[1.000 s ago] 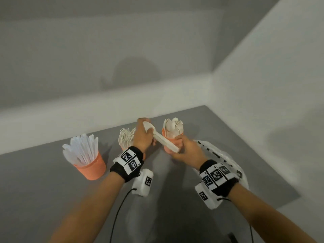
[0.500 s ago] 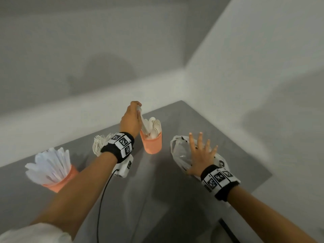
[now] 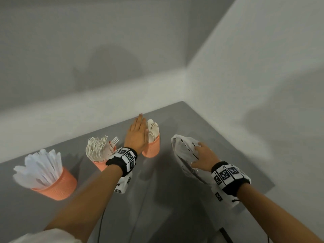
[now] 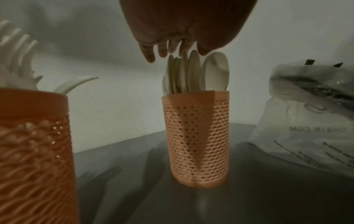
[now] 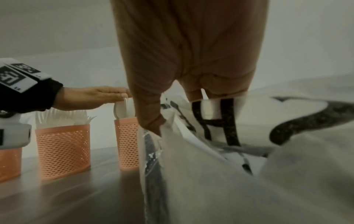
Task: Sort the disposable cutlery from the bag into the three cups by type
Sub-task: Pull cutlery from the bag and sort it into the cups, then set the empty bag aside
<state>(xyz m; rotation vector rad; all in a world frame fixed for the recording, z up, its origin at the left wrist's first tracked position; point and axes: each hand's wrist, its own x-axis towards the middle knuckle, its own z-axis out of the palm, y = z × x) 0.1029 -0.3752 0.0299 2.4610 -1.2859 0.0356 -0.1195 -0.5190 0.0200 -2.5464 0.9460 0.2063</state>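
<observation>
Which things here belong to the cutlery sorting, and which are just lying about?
Part of the job:
knife cup
fork cup
spoon cup
plastic bag
left hand, flat over the spoons
right hand on the bag

Just there:
grey table
wrist cable

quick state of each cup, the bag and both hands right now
orange mesh cup of white knives: upright, full
orange mesh cup of white forks: upright, full
orange mesh cup of white spoons: upright, partly filled
white plastic bag: lying crumpled on table
left hand: flat, over spoons
right hand: reaching into bag

left hand [image 3: 137, 135] let go of the spoon and now lies flat over the spoons [image 3: 152, 128], right hand [image 3: 204, 157] dropped onto the bag [image 3: 182, 149]
</observation>
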